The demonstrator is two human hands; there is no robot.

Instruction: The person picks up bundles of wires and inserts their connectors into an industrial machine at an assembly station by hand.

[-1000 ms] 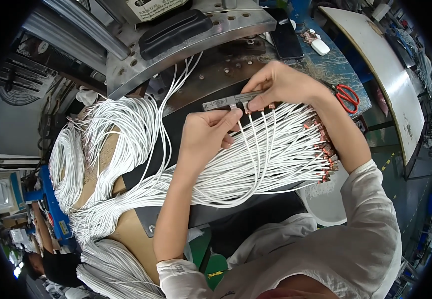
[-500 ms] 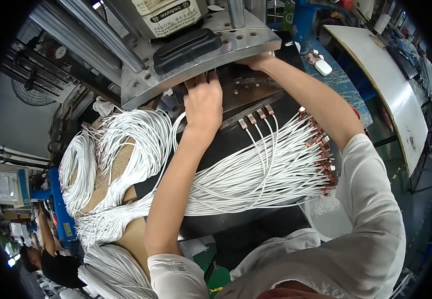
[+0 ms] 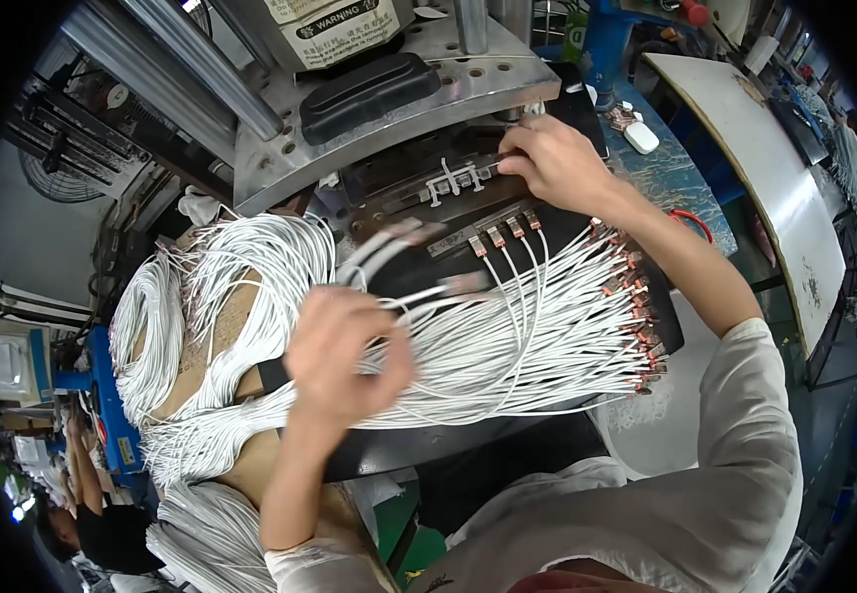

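My left hand [image 3: 344,351], smeared by motion, is over the left part of a spread of white cables [image 3: 508,346]. A few loose white cables [image 3: 414,296] with blurred connector ends run out from its curled fingers. Under the press plate [image 3: 419,109], my right hand [image 3: 562,163] pinches the right end of a dark metal mould bar [image 3: 409,201]. A grey moulded sprue piece [image 3: 460,181] lies on that bar. Nearer me, a second metal bar [image 3: 453,243] holds several cable connectors [image 3: 515,226] in a row.
Coiled white cable bundles [image 3: 260,267] lie on the brown board at left. Steel posts [image 3: 191,74] hold up the press. At right are a blue table [image 3: 685,183] with a white case [image 3: 640,137] and a pale table [image 3: 745,168]. Another person [image 3: 102,524] works at far left.
My left hand has come out from under the press, down and toward me, with loose cables. My right hand has come into view at the mould bar, where the sprue piece now shows.
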